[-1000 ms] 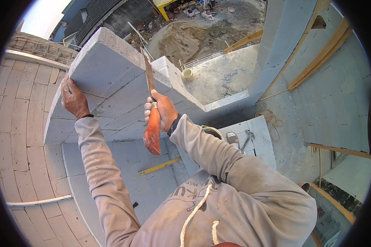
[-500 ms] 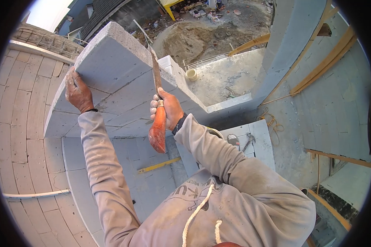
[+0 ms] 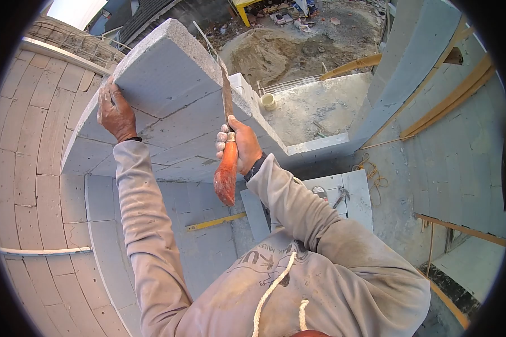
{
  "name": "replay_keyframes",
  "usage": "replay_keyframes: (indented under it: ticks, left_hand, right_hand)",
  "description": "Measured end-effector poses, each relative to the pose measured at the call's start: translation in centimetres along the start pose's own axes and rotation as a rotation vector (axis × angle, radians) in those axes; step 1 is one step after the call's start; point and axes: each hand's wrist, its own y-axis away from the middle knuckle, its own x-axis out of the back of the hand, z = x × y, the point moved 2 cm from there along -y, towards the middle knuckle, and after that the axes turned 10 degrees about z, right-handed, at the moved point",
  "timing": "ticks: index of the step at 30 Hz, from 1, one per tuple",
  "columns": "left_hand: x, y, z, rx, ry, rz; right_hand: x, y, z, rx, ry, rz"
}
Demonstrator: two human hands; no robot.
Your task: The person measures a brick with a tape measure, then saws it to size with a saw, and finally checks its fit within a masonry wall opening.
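Near twelve o'clock, the right hand [image 3: 246, 145] grips the orange handle [image 3: 226, 175]; its blade [image 3: 226, 94], beside the pale block [image 3: 160, 70], has drawn slightly back, perhaps mid-stroke. At ten, the left hand [image 3: 117, 114] presses the block's edge.

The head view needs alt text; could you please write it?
The right hand grips a blade by its red handle, beside a pale block wall that the left hand touches. A hammer lies lower down.

The single view looks forward and steeply down from the wearer's head, close above the grey long-sleeved sweatshirt [image 3: 331, 281] at six o'clock, toward distant brown sandy ground [image 3: 264, 53] at twelve.
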Motion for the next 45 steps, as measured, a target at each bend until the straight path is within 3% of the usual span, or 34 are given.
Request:
replay_keyframes:
  ticks: [5, 10, 13, 15, 19, 21, 23, 27, 29, 31, 32, 33, 34, 35, 37, 39, 40, 42, 44, 45]
  left_hand:
    - [0.2, 0.0, 0.3, -0.009, 0.010, 0.027]
    - [-0.1, 0.0, 0.2, 0.019, 0.082, 0.008]
    - [0.0, 0.1, 0.2, 0.004, 0.017, 0.040]
    - [0.1, 0.1, 0.6, 0.029, 0.048, 0.013]
    - [-0.2, 0.2, 0.1, 0.092, 0.059, -0.022]
    - [-0.4, 0.3, -1.0, 0.162, -0.122, -0.093]
    - [-0.5, 0.3, -1.1, 0.157, -0.065, -0.099]
    - [-0.7, 0.2, -1.7, 0.144, -0.084, -0.086]
    - [-1.9, -0.3, -4.4, 0.105, -0.187, -0.077]
    - [-3.4, -1.6, -8.1, 0.099, -0.203, -0.131]
    - [-4.9, -2.6, -11.2, -0.042, -0.280, -0.088]
    - [-6.0, -3.2, -12.7, -0.184, -0.350, -0.040]
    - [-6.3, -3.0, -13.0, -0.062, -0.263, -0.177]
    - [-12.5, -3.0, -24.0, -0.064, -0.244, -0.192]
    - [-6.6, 4.6, -12.9, -0.077, -0.080, -0.050]
    - [3.4, 12.5, 4.3, -0.087, 0.078, 0.090]
    - [1.3, 14.1, 0.7, -0.091, 0.154, 0.163]
    - [2.5, 25.2, 1.6, -0.019, 0.164, -0.213]
    - [4.9, 38.1, 2.5, 0.095, 0.178, -0.657]
    - [6.7, 45.2, 1.6, 0.165, 0.198, -0.920]
  right_hand:
    - [1.5, -0.3, -0.6, 0.003, 0.067, 0.016]
    - [7.5, -0.1, -1.1, -0.007, 0.105, 0.165]
    - [12.9, -0.3, -1.8, 0.030, 0.222, 0.390]
    - [17.1, 0.4, -2.7, 0.112, 0.407, 0.645]
    - [24.8, 2.8, -4.9, 0.203, 0.521, 0.820]
    - [30.3, 4.2, -5.7, 0.265, 0.675, 0.884]
    - [35.3, 7.0, -6.9, 0.157, 0.907, 1.043]
    - [46.2, 15.7, -7.9, -0.068, 1.495, 1.163]
    - [47.3, 21.8, -7.5, -0.384, 1.958, 1.031]
    - [50.2, 26.7, -5.2, -0.407, 1.625, 1.489]
    - [48.6, 28.7, -3.9, -0.423, 1.605, 1.497]
    - [53.2, 31.0, -2.8, -0.475, 1.597, 1.529]
    - [54.5, 32.9, -1.2, -0.528, 1.587, 1.563]
    - [54.5, 34.4, 0.5, -0.542, 1.565, 1.578]
    - [53.9, 37.0, 3.1, -0.501, 1.487, 1.647]
    - [57.0, 39.1, 5.8, -0.491, 1.377, 1.678]
    - [57.9, 39.7, 6.7, -0.494, 1.419, 1.648]
    - [58.0, 40.0, 7.3, -0.497, 1.465, 1.618]
    - [55.1, 38.6, 7.7, -0.283, 1.589, 1.636]
    - [56.0, 37.7, 7.6, -0.286, 1.588, 1.640]
